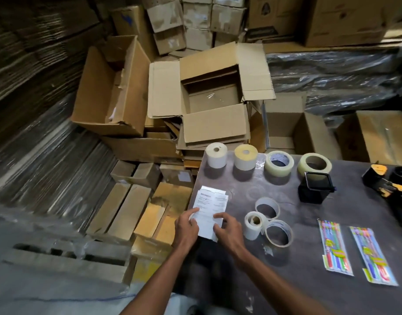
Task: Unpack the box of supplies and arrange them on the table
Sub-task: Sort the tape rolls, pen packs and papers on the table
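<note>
Paper slips [210, 209], a small stack of printed ones, lie at the near left edge of the dark table [309, 258], and both my hands are on them. My left hand [187, 226] pinches the left side of the stack, thumb on top, fingers curled under the edge. My right hand [228, 228] holds the right side, fingertips curled down onto the paper. The top slip shows a printed logo and lines of small text, too fine to read fully.

Just right of my right hand sits a small white label roll [253, 225], upright, touching two near-empty clear tape rings [278, 233]. Along the far edge of the table runs a row: a white label roll [216, 158], a yellowish-topped label roll [245, 160], then two clear packing tape rolls [278, 163], lying flat, apart from one another. A black square container [313, 187] stands just near of the rightmost tape roll. Two flat packets of coloured pens [336, 246] lie side by side at the near right. At the far right edge, a black-and-yellow tool [386, 183] is partly cut off; I can't tell what it is.

Beyond the table's far left corner, the open cardboard box [214, 98] sits on a pile of flattened cartons, flaps spread, with only a bit of clear film visible inside. More cartons [118, 87] are stacked around it.
</note>
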A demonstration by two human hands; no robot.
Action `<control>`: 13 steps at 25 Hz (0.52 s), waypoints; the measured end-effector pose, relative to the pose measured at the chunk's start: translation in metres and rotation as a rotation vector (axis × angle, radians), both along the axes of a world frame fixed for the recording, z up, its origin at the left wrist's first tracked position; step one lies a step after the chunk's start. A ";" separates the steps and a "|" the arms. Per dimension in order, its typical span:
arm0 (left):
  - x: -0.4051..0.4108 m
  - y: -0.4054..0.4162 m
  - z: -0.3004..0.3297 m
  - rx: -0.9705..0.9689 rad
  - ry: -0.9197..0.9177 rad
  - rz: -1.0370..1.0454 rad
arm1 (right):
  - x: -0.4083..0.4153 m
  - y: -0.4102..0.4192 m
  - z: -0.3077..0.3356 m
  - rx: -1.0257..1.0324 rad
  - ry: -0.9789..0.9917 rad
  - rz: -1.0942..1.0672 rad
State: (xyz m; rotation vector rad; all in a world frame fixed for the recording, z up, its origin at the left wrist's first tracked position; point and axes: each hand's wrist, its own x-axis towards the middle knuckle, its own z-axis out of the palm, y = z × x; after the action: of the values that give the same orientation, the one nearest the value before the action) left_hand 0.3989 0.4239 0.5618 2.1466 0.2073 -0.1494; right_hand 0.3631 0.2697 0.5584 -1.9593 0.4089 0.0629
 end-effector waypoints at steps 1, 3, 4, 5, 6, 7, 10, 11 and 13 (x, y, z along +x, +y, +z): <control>0.013 0.001 -0.002 0.013 0.014 -0.035 | 0.010 0.003 -0.001 -0.010 0.021 -0.026; 0.037 0.004 -0.008 0.027 0.040 -0.102 | 0.027 0.009 0.002 -0.033 0.050 -0.066; 0.049 0.005 -0.011 0.025 0.056 -0.134 | 0.036 0.011 0.003 -0.044 0.058 -0.083; 0.059 0.007 -0.014 0.032 0.074 -0.160 | 0.045 0.012 0.002 -0.045 0.061 -0.098; 0.067 0.008 -0.018 0.038 0.090 -0.184 | 0.052 0.013 -0.001 -0.047 0.068 -0.111; 0.073 0.010 -0.022 0.041 0.100 -0.203 | 0.056 0.016 -0.004 -0.050 0.074 -0.122; 0.083 0.013 -0.033 0.038 0.103 -0.240 | 0.064 0.022 -0.015 -0.068 0.076 -0.178; 0.085 0.013 -0.034 0.038 0.099 -0.249 | 0.066 0.023 -0.018 -0.067 0.076 -0.195; 0.086 0.013 -0.035 0.034 0.098 -0.272 | 0.066 0.026 -0.020 -0.081 0.079 -0.216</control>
State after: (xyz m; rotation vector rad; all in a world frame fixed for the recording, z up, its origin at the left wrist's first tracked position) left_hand 0.4848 0.4368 0.5269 2.1958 -0.0277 -0.4114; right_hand 0.4296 0.2957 0.5381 -1.9852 0.6820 -0.0150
